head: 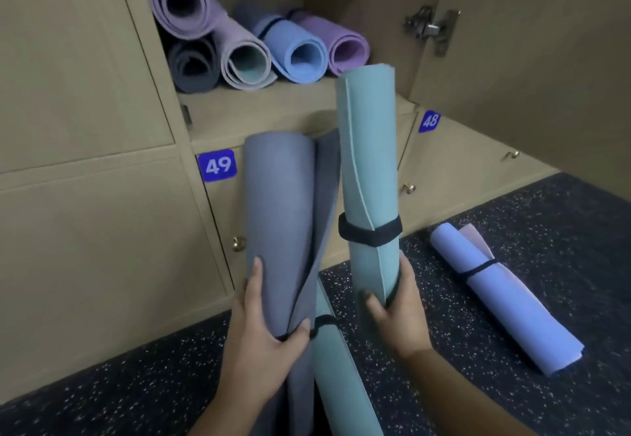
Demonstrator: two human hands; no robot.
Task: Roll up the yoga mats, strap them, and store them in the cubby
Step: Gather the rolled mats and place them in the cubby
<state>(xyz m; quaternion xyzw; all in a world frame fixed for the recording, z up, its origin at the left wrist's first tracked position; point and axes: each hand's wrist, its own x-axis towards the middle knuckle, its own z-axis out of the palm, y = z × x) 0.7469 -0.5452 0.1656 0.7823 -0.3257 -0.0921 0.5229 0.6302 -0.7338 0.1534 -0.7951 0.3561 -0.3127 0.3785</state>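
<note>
Two rolled mats held upright in front of the open cubby, one per hand.

Left hand (263, 329) wraps the grey-blue mat (280, 217) low down, thumb over its dark strap; long axis near vertical, top tilted slightly left, outer flap loose on the right. Right hand (397, 312) grips the teal mat (370, 162) near its lower end, just under the black strap (370, 230); long axis vertical, top end at the cubby's shelf lip. Right, on the speckled floor (512, 203): strapped light-blue mat (505, 299) lying flat, axis running far-left to near-right. Far: cubby (259, 101), door open, holds five rolled mats (239, 46) stacked on their sides, ends facing out. Below: lockers 49 (217, 165) and 48 (429, 121).
</note>
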